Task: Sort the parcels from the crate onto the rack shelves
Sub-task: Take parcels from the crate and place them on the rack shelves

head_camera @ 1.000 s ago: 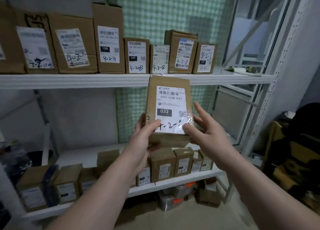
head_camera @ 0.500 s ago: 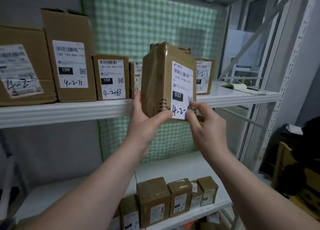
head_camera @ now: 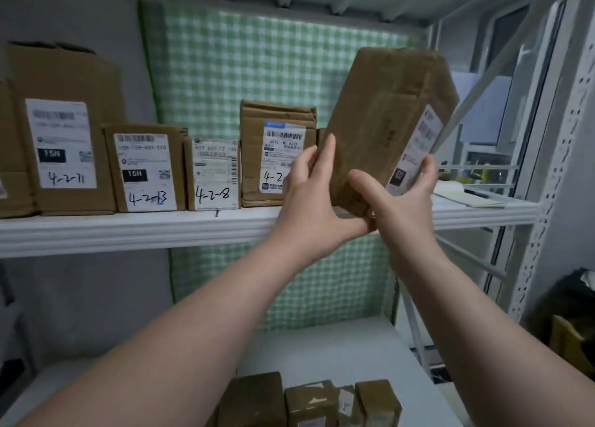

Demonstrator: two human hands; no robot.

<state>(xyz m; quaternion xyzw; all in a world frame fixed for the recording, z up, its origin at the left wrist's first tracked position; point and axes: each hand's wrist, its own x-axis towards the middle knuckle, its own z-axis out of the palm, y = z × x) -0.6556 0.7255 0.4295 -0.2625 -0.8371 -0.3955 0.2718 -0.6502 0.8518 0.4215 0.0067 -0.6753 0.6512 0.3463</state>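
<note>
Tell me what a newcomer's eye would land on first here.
A brown parcel, tilted to the right, is held by the left hand and right hand at the upper shelf. To its left, boxes stand in a row on that shelf, with handwritten codes on their labels. A green checked cloth hangs behind.
</note>
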